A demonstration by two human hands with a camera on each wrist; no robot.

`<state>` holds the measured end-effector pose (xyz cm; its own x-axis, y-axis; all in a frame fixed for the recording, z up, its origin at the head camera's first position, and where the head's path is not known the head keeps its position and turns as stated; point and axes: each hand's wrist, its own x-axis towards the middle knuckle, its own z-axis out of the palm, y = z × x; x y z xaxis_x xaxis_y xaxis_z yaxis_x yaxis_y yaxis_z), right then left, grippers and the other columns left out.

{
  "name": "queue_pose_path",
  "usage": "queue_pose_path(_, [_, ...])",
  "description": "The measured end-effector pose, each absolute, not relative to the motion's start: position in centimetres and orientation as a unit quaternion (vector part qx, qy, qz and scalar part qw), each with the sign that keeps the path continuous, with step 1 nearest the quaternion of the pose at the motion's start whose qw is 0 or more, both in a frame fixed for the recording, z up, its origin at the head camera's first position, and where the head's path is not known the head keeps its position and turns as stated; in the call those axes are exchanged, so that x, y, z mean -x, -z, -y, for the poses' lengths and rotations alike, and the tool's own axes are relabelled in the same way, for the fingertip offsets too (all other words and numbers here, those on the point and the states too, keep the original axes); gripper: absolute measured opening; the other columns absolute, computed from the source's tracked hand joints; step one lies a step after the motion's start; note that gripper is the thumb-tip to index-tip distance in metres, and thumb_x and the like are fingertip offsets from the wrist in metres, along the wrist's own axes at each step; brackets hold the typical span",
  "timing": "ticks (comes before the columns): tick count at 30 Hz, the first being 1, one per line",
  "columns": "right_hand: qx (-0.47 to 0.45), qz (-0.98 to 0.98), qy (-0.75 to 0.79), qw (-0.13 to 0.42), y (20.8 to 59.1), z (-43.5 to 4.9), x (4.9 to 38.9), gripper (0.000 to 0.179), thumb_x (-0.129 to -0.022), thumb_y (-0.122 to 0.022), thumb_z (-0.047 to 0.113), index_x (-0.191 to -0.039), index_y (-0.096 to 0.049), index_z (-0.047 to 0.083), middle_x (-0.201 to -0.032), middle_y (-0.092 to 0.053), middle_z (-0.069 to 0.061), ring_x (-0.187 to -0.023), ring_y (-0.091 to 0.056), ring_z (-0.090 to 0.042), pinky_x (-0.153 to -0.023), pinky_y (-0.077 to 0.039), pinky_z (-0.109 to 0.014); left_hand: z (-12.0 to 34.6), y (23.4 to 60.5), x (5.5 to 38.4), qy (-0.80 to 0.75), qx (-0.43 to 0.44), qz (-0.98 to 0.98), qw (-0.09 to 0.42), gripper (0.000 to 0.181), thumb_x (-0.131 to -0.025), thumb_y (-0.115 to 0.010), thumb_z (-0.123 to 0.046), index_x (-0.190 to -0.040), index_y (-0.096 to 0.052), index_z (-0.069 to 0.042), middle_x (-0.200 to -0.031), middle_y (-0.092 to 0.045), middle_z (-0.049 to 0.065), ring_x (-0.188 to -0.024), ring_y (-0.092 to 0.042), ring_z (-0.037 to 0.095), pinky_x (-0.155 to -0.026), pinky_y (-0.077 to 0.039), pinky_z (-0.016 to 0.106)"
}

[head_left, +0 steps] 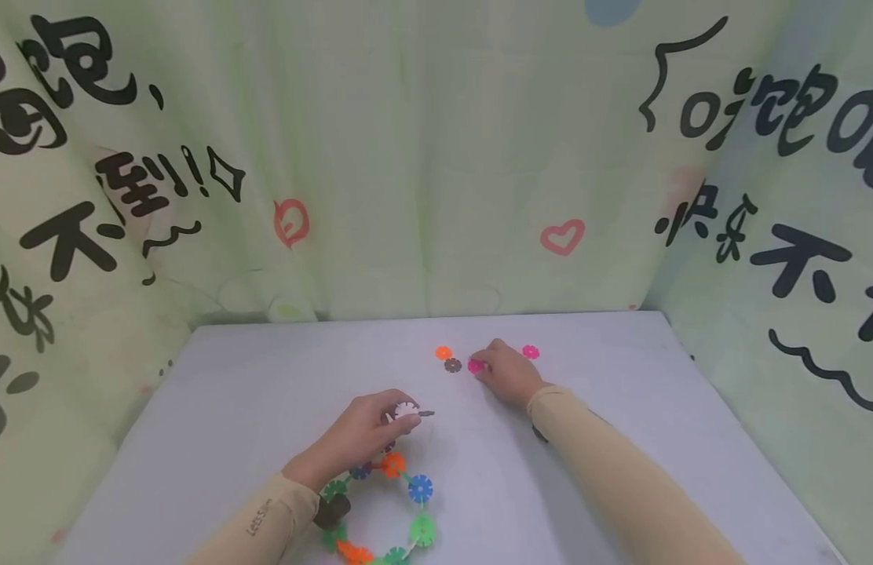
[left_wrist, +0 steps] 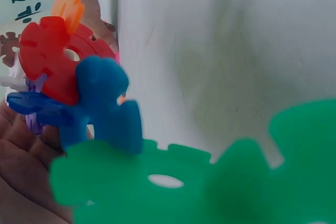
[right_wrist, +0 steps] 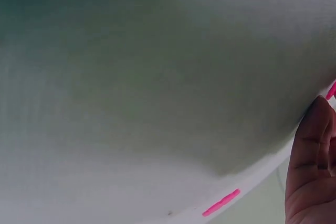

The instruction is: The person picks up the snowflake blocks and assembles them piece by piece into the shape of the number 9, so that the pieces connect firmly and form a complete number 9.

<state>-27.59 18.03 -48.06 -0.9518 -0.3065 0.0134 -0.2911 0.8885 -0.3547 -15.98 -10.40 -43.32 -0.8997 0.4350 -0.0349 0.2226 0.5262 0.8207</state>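
Note:
My left hand (head_left: pixel 366 428) holds the end of a ring of slotted plastic snowflake discs, its fingers round a white disc (head_left: pixel 406 409) with a dark disc (head_left: pixel 426 413) edge-on beside it. The ring's blue disc (head_left: pixel 420 489), orange disc (head_left: pixel 393 464) and green disc (head_left: pixel 422 530) lie below that hand. Close in the left wrist view are a red disc (left_wrist: pixel 44 51) and a large green disc (left_wrist: pixel 121 174). Farther back, my right hand (head_left: pixel 510 373) pinches a pink snowflake disc (head_left: pixel 475 366) at the tabletop; its edge shows by the fingertips in the right wrist view.
Left of the right hand lie an orange disc (head_left: pixel 443 353) and a brown disc (head_left: pixel 453 366). Another pink disc (head_left: pixel 531 352) sits to its right. The white table (head_left: pixel 267 369) ends at a printed curtain (head_left: pixel 422 157) behind and at both sides.

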Motion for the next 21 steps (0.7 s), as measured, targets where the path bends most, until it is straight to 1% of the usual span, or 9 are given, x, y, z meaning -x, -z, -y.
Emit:
queue_pose_path(3, [0.145,-0.971,0.19,0.031,48.2,-18.1,27.8,0.027,-0.094,-0.07,0.018,-0.121,-0.07,0.015,-0.104,-0.055,-0.004,-0.095,-0.057,-0.02,-0.087,-0.051,-0.039,10.4,43.3,16.0,-0.451,-0.19,-0.864,0.119,0.027,-0.096,-0.066,-0.039,-0.116,-0.066,-0.019,-0.09,-0.068,0.006,-0.065,-0.06,0.018,-0.054,-0.051,0.035])
queue_pose_path(8, [0.127,-0.964,0.231,0.044,48.2,-18.4,27.8,0.026,-0.092,-0.073,0.015,-0.116,-0.065,0.011,-0.104,-0.059,-0.003,-0.098,-0.057,-0.022,-0.09,-0.05,-0.041,10.5,43.2,15.9,-0.454,-0.19,-0.862,0.121,0.028,-0.096,-0.066,-0.039,-0.115,-0.066,-0.018,-0.089,-0.069,0.005,-0.065,-0.06,0.018,-0.058,-0.052,0.035])
queue_pose_path(12, [0.118,-0.955,0.267,0.047,47.9,-18.6,27.0,0.023,-0.091,-0.074,0.014,-0.111,-0.063,0.015,-0.097,-0.064,0.0,-0.093,-0.06,-0.02,-0.085,-0.052,-0.04,10.5,43.4,16.0,-0.451,-0.193,-0.863,0.121,0.029,-0.097,-0.065,-0.04,-0.115,-0.065,-0.017,-0.087,-0.069,0.005,-0.065,-0.06,0.017,-0.061,-0.052,0.035])
queue_pose_path(15, [0.124,-0.942,0.307,0.053,47.5,-18.6,26.0,0.02,-0.091,-0.073,0.016,-0.109,-0.065,0.019,-0.093,-0.064,0.004,-0.089,-0.06,-0.018,-0.08,-0.053,-0.036,10.6,43.5,16.1,-0.454,-0.191,-0.862,0.124,0.03,-0.096,-0.066,-0.039,-0.114,-0.065,-0.016,-0.086,-0.068,0.006,-0.065,-0.059,0.017,-0.061,-0.052,0.035])
queue_pose_path(18, [0.135,-0.921,0.361,0.053,46.6,-18.1,24.2,0.021,-0.091,-0.074,0.015,-0.111,-0.068,0.02,-0.095,-0.065,0.007,-0.089,-0.061,-0.015,-0.079,-0.053,-0.033,10.7,43.6,16.2,-0.46,-0.186,-0.859,0.127,0.03,-0.096,-0.067,-0.038,-0.114,-0.065,-0.015,-0.085,-0.068,0.006,-0.065,-0.06,0.017,-0.062,-0.052,0.034])
queue_pose_path(21, [0.153,-0.894,0.419,0.052,45.2,-17.2,21.7,0.026,-0.09,-0.075,0.011,-0.114,-0.069,0.019,-0.098,-0.067,0.006,-0.088,-0.064,-0.015,-0.077,-0.055,-0.033,10.7,43.5,16.2,-0.464,-0.184,-0.857,0.127,0.03,-0.095,-0.068,-0.037,-0.115,-0.065,-0.014,-0.086,-0.069,0.006,-0.066,-0.06,0.018,-0.063,-0.053,0.034])
